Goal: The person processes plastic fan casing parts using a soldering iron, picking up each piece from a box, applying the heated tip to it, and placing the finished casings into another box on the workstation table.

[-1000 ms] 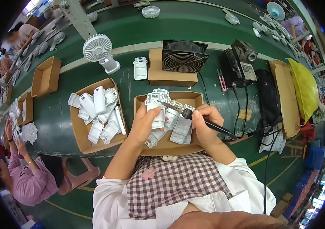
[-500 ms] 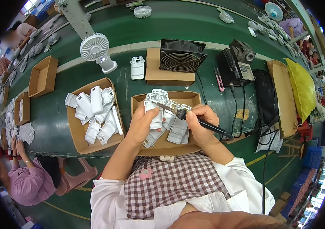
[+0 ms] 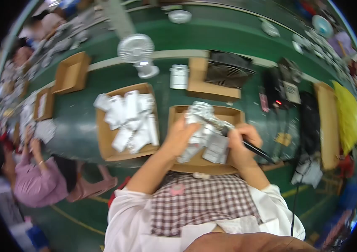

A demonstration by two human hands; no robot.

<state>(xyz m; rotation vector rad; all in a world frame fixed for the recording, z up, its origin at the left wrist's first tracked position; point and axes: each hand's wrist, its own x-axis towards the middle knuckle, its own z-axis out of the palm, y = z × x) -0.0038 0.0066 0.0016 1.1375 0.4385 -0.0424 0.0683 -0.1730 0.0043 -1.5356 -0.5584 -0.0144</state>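
My left hand is closed around a white plastic fan housing, held over a cardboard box. In my right hand is a soldering iron with a black handle, its front end pointing left toward the housing. Blur hides whether the tip touches it. More white housings lie in the box below both hands.
Left of that stands a second box heaped with white casings. Behind are a white handheld fan, one casing and a black cooling fan. A soldering station sits right. A co-worker sits left.
The whole view has swung, so everything appears further right, and the picture is now blurred. Both hands keep hold of the housing and the soldering iron over the box.
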